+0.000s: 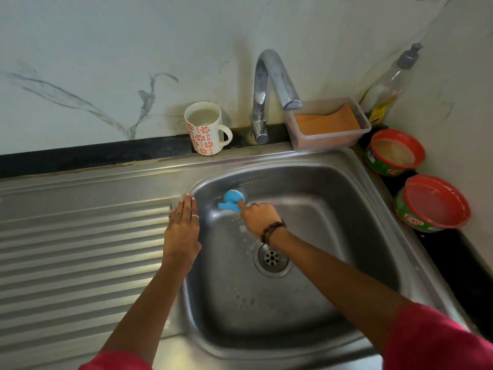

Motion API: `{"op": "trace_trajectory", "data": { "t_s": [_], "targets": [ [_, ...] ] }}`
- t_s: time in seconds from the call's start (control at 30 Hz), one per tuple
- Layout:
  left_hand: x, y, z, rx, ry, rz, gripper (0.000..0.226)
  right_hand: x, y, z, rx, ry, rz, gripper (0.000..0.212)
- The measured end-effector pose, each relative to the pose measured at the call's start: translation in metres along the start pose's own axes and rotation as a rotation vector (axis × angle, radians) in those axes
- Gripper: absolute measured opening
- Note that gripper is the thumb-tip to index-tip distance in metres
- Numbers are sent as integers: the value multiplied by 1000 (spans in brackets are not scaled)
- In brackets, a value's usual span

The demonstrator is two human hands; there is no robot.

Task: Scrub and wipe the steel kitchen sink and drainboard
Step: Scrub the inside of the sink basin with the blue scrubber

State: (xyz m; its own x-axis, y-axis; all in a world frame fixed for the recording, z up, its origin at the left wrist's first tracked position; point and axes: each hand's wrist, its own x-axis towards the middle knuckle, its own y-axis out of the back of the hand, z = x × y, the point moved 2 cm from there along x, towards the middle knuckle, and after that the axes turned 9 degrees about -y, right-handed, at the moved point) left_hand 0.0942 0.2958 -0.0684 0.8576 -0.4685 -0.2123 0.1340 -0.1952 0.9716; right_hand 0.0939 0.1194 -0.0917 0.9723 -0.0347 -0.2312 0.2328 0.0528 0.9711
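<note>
the steel sink (333, 311) sits set into the tabletop, its ribbed drainboard (80, 263) stretching off to the left. a blue scrubber (231, 200) is pressed against the basin's back left wall, up near the corner. the right hand (260, 217) grips it, fingers curled round its handle, a dark band on the wrist. the left hand (182, 228) lies flat on the rim between basin and drainboard, fingers straight, a ring on one. behind the sink stand a flowered mug (205, 128), the tap (269, 94) and a clear box (328, 124) holding something orange. two red-rimmed tubs (416, 182) sit to the right.
</note>
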Motion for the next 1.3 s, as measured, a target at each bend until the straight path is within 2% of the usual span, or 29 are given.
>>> {"op": "trace_trajectory", "data": {
  "t_s": [0.1, 0.17, 0.23, 0.3, 0.37, 0.43, 0.5, 0.6, 0.7, 0.77, 0.87, 0.97, 1.03, 1.2, 1.3],
  "targets": [
    [0, -7, 5, 44, 27, 1, 84, 4, -3, 5, -35, 105, -17, 40],
    [0, -10, 9, 59, 56, 2, 84, 3, -8, 43, -6, -39, -80, 40],
    [-1, -7, 13, 104, 72, -3, 83, -4, -12, 94, 2, -259, -118, 39],
    [-2, -5, 20, 157, 79, -34, 84, -11, -14, 130, -76, -350, -104, 41],
    [-4, -7, 31, 181, 92, -75, 84, -16, -12, 139, -131, -296, -85, 40],
    [-6, -13, 48, 111, 78, -107, 72, -17, -6, 134, -152, -221, -67, 39],
    [-7, -19, 71, -27, 21, -201, 61, -16, 4, 135, -153, -199, -65, 36],
    [-13, -23, 112, -324, -87, -456, 54, -18, 16, 150, -224, -245, -86, 33],
    [-29, -15, 155, -719, -215, -710, 53, -36, 5, 168, -353, -216, -163, 31],
    [-42, -4, 179, -864, -315, -844, 50, -61, -15, 170, -375, -194, -238, 32],
    [-57, 8, 200, -852, -435, -957, 54, -116, -38, 154, -394, -111, -423, 33],
    [-63, 12, 207, -741, -492, -974, 60, -145, -33, 135, -437, 47, -538, 34],
    [-64, 13, 208, -720, -495, -956, 59, -121, -14, 137, -485, 76, -476, 35],
    [-65, 10, 209, -732, -473, -921, 55, -28, 27, 160, -613, 69, -180, 32],
    [-66, 7, 208, -776, -445, -921, 55, -19, 28, 165, -686, 85, -118, 31]
  ]
}}
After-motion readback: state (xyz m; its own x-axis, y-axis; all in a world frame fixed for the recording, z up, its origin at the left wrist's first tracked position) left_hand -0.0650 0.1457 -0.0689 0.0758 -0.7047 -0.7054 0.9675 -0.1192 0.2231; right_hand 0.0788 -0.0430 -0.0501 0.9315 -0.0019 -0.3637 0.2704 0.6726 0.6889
